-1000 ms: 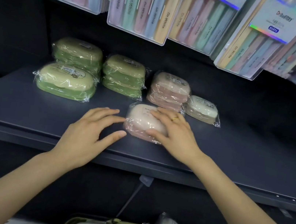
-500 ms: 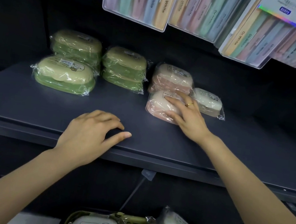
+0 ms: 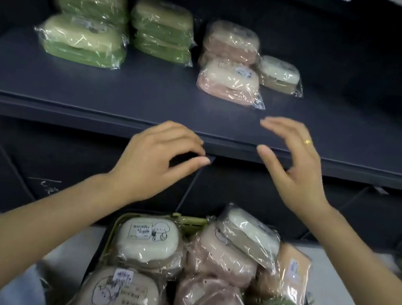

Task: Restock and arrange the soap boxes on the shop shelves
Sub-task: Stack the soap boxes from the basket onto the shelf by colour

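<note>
On the dark shelf (image 3: 125, 94) lie wrapped soap boxes: green ones (image 3: 83, 40) stacked at the left and middle, a pink stack (image 3: 230, 42) behind a single pink box (image 3: 228, 82), and a beige box (image 3: 278, 73) to its right. Both hands hover in front of the shelf edge and hold nothing. My left hand (image 3: 159, 159) has loosely curled fingers. My right hand (image 3: 295, 161) is spread, with a ring on one finger. Below them a basket (image 3: 110, 225) holds several wrapped soap boxes, among them a white one (image 3: 147, 241) and a pink one (image 3: 221, 254).
The shelf's front lip (image 3: 70, 112) runs across the view just beyond my fingers. Dark cabinet panels sit under the shelf. A pale floor strip (image 3: 331, 284) shows to the right of the basket. The right half of the shelf holds nothing.
My right hand has let go of the pink box, which now lies in front of the pink stack. Both hands have drawn back off the shelf. The view has tilted down to the basket.
</note>
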